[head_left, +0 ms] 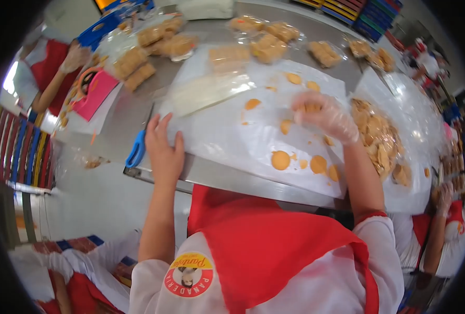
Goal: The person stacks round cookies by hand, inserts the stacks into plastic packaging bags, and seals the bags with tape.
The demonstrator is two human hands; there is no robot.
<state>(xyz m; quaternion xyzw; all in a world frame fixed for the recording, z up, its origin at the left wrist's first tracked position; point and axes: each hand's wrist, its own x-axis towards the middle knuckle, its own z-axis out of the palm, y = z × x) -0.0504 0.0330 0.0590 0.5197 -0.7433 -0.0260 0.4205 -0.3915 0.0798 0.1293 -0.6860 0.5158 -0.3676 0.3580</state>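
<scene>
My left hand, bare with its fingers apart, rests at the near edge of the steel table beside a pair of blue-handled scissors. In a clear plastic glove, my right hand is closed around a few round cookies above the white paper. Loose flat cookies and crumbs lie scattered on that paper. A stack of clear plastic bags lies ahead of my left hand. Right of my right hand is a large heap of cookies on clear plastic.
Bagged cookies line the far side, with more packs at the far left. A pink sheet lies near a co-worker's gloved hand. Other people stand at both sides. Stacked coloured trays stand at left.
</scene>
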